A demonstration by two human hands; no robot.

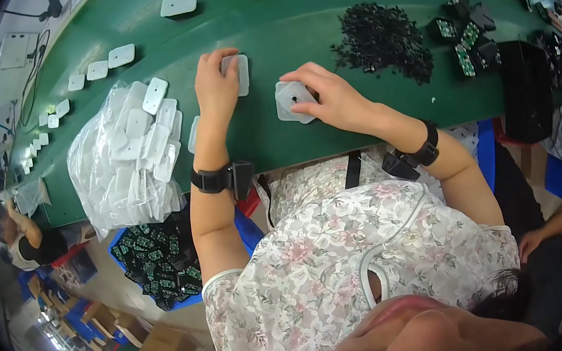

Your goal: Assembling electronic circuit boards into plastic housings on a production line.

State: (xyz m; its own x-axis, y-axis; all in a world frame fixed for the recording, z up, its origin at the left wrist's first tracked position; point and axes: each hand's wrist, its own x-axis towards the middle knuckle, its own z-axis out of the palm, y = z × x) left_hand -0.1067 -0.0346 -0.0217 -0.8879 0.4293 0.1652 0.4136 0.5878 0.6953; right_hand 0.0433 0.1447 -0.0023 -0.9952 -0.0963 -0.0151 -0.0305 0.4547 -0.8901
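Observation:
My left hand (215, 85) is curled over a rounded white plastic cover (243, 82) on the green table, with thumb and fingers at its far left end. To the right, my right hand (334, 95) grips another white plastic cover (291, 107) between thumb and fingers. A small black piece (295, 99) shows on that cover, close to my fingertips. The cover seems to overlap another one under it, though my fingers partly hide this. Beside my left forearm, a single white cover (193, 136) lies partly hidden.
A clear plastic bag (93, 156) spills white covers at left. Small black parts (383, 36) form a heap at right, near black housings with green circuit boards (469, 35). Pale cases (178, 6) line the far side. Below the table's edge stands a blue bin (117, 241) of circuit boards.

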